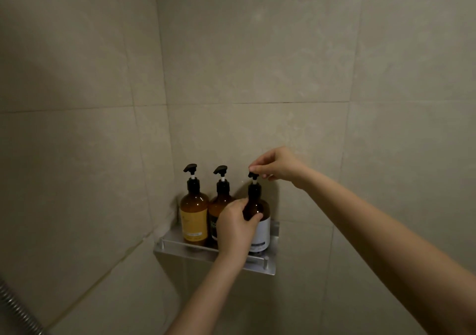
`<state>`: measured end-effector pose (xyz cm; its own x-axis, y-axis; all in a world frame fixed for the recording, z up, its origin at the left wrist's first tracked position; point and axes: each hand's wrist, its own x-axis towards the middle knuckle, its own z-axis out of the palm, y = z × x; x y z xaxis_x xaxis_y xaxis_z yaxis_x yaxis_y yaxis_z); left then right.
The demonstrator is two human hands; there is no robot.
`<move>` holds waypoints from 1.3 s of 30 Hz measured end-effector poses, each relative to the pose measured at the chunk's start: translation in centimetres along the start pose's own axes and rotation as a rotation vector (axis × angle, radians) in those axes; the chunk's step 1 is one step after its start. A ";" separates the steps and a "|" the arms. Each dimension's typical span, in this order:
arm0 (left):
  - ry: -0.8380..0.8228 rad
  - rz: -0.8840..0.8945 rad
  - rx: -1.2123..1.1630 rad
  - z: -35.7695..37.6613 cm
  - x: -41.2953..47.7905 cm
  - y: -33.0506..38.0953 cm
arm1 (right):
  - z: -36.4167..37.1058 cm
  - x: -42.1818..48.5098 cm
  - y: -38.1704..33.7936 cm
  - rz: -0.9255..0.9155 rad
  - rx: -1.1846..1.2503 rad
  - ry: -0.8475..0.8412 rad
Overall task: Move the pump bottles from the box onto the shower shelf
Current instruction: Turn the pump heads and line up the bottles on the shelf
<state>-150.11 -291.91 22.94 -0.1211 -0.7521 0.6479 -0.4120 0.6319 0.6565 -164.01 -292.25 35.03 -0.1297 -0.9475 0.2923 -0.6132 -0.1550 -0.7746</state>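
Three amber pump bottles stand in a row on the metal shower shelf (270, 266) in the tiled corner. The left bottle (193, 213) has a yellow label, the middle bottle (219, 206) a dark label, the right bottle (262, 228) a white label. My left hand (235, 228) wraps around the body of the right bottle. My right hand (279, 164) pinches that bottle's black pump head from above. The box is out of view.
Beige wall tiles (257, 51) surround the shelf on both sides of the corner. A metal shower hose (15, 306) crosses the bottom left corner.
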 end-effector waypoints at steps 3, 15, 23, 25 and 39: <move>-0.034 0.023 -0.014 -0.2 0.0 0.0 | 0.1 -0.2 0.3 -0.012 0.011 -0.004; 0.231 -0.453 -0.361 -8.9 4.4 -8.3 | 1.0 -4.5 7.6 0.247 0.294 0.118; -0.069 -0.541 -0.475 -9.1 4.8 -9.6 | 4.8 -6.6 7.9 0.201 0.145 0.086; -0.078 -0.475 -0.394 -9.2 4.8 -9.5 | 5.0 -6.8 8.0 0.186 0.145 0.109; -0.050 -0.454 -0.413 -8.9 4.7 -9.8 | 6.2 -7.1 9.0 0.113 0.153 0.155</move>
<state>-138.59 -299.98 22.96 -0.0621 -0.9647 0.2558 -0.0496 0.2589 0.9646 -163.79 -288.68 22.50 -0.3163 -0.9088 0.2722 -0.4643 -0.1019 -0.8798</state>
